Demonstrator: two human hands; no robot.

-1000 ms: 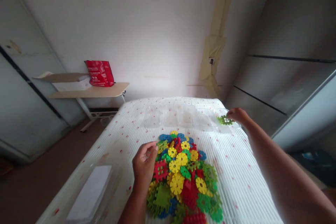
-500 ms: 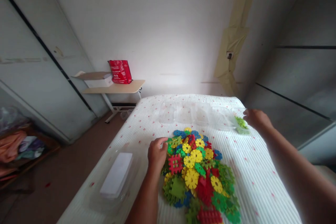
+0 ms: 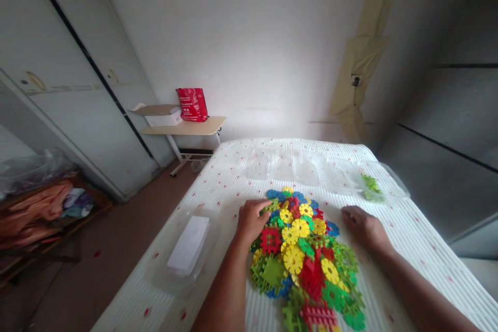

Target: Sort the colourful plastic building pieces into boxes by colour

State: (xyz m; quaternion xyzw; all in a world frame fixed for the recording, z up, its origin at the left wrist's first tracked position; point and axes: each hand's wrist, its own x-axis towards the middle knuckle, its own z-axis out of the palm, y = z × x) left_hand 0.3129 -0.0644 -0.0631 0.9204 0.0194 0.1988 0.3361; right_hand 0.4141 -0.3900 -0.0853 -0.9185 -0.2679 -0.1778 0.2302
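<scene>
On the dotted quilted cover [image 3: 424, 264]: clear plastic trays [image 3: 280, 163], the rightmost holding green pieces [image 3: 371, 184]; left, a clear container [image 3: 165, 277] with white paper [image 3: 189, 245].
Right hand [image 3: 368, 228] has withdrawn from the trays, fingers curled, contents undeterminable. Multicoloured heap of notched discs and lattice squares [image 3: 300, 227] lies between hands; left hand [image 3: 251, 220] half-spread at its edge, grip undeterminable.

Home, likely bedroom: dotted quilted cover [image 3: 221, 187], wardrobe doors [image 3: 73, 98], side table [image 3: 212, 125], piled cloth [image 3: 42, 207], plastic toy pieces [image 3: 300, 228]
</scene>
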